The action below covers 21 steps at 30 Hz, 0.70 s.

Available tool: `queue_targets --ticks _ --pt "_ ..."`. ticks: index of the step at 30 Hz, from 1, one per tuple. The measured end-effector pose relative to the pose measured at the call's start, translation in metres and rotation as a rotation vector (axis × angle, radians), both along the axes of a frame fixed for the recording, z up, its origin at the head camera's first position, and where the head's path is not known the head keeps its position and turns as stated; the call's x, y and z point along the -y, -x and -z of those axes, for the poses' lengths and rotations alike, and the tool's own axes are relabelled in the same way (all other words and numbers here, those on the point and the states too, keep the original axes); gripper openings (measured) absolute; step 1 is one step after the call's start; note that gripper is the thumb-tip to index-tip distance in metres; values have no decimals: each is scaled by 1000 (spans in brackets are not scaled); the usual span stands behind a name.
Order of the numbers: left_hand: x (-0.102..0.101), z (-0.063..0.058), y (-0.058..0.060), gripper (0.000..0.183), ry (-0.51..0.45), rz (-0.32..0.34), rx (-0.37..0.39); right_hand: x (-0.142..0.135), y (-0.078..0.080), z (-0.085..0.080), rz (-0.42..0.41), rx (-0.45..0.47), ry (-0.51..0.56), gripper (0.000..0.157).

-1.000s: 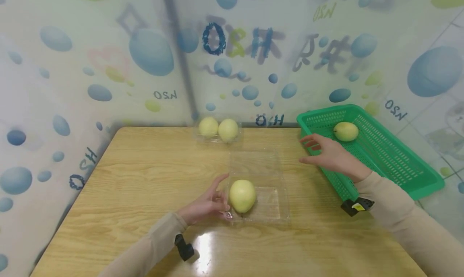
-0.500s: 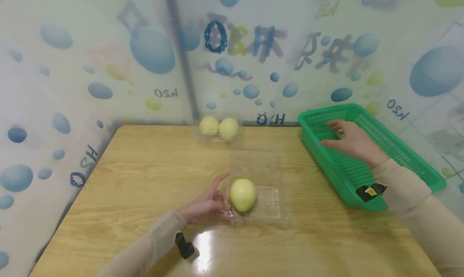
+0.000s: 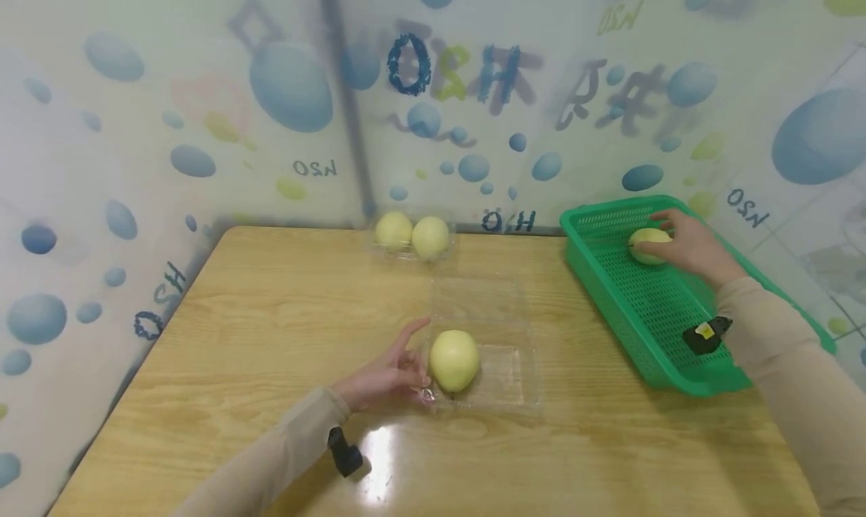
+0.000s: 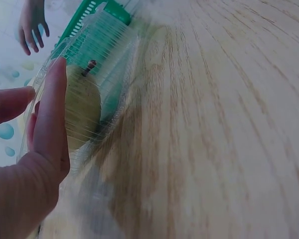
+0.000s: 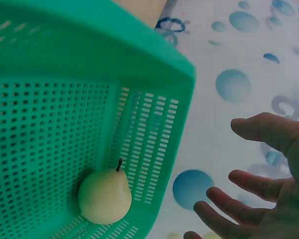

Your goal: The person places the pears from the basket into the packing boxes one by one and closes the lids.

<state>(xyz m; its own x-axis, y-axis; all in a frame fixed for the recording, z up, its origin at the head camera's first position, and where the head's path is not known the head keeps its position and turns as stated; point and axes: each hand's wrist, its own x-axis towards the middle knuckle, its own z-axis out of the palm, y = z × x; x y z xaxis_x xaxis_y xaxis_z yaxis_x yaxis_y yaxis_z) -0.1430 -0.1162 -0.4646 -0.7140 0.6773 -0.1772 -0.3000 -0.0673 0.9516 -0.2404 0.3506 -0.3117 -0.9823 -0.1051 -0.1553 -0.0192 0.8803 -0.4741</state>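
In the head view my left hand (image 3: 386, 374) rests against the left side of a clear plastic clamshell box (image 3: 497, 374), its lid folded back. One pale yellow pear (image 3: 454, 361) sits in the box's left half. The left wrist view shows the thumb (image 4: 51, 107) extended along the box wall, with the pear (image 4: 82, 109) behind the plastic. My right hand (image 3: 693, 246) reaches over a green basket (image 3: 609, 299), thumb and fingers spread around another pear (image 3: 649, 246). In the right wrist view this pear (image 5: 105, 196) lies at the basket's end, with the hand (image 5: 269, 189) apart from it.
Another clear box (image 3: 406, 255) with two pears (image 3: 412, 234) stands at the back of the wooden table (image 3: 284, 299), close to the patterned wall (image 3: 473, 126). The basket occupies the table's right side, its raised rim (image 3: 690, 388) around it.
My right hand has moved right and over the basket, coming down around the pear there. The left hand stays at the box. The view has shifted slightly.
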Motion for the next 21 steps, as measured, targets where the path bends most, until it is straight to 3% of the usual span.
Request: queue_targets --ticks 13,21 --pt "1 3 0 97 -5 -15 9 -30 16 17 24 -73 -62 73" --pt "-1 3 -1 97 15 -11 -12 -51 18 31 89 -15 -49 80"
